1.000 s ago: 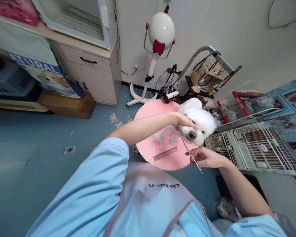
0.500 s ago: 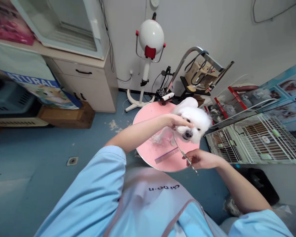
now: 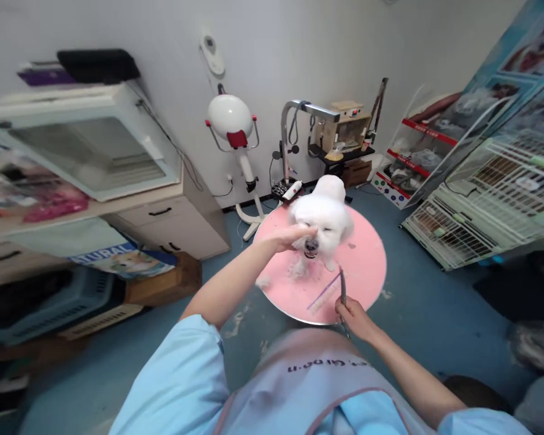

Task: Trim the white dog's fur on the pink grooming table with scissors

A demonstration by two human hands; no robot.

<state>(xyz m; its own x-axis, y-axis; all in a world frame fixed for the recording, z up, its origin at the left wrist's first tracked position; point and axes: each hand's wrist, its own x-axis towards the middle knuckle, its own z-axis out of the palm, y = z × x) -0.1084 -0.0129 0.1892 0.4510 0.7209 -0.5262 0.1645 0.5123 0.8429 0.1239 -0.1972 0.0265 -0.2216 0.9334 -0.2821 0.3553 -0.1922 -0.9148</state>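
A fluffy white dog (image 3: 324, 208) faces me on a round pink grooming table (image 3: 367, 260), its mouth slightly parted. My left hand (image 3: 294, 237) rests against the side of its face, fingers stretched out and reaching across the top of the muzzle; the thumb is hidden. In my right hand (image 3: 354, 315) is a pair of scissors (image 3: 343, 287), gripped by the handles, blades pointing up and away from me. The blades are apart from the dog. Beside them on the tabletop lies a comb with a purple spine (image 3: 325, 293).
Behind the table stand a metal grooming arm (image 3: 284, 136), a white dryer on a stand (image 3: 230, 118) and a clipper (image 3: 292, 190). Wire cages (image 3: 494, 199) are on the right, a cabinet (image 3: 163, 220) on the left. Cut hair lies on the tabletop and floor.
The camera view has tilted and turned. The dog's head is straighter now, my left hand still on its face. My right hand with the scissors has drawn back from the dog's chest.
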